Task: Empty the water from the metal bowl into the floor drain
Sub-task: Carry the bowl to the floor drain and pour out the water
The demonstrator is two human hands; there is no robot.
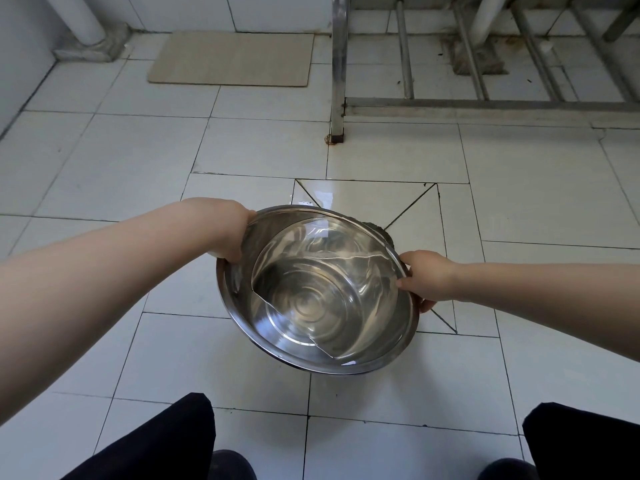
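Observation:
A large shiny metal bowl (317, 292) hangs low over the tiled floor, tilted toward its far right side, with clear water pooled inside against that side. My left hand (232, 233) grips the rim at the upper left. My right hand (424, 277) grips the rim at the right, thumb on top. Just beyond the bowl's far right rim a small part of the dark floor drain (381, 232) shows; most of it is hidden behind the bowl. The drain sits in the middle of a sloped square of tiles with diagonal cuts (412, 202), which looks wet at its far left.
A steel table leg (338, 81) and its low crossbar (485, 105) stand behind the drain. A beige mat (232, 58) lies at the far left by the wall, beside a white pipe (86, 19). My dark trouser legs (156, 441) and shoes are at the bottom edge.

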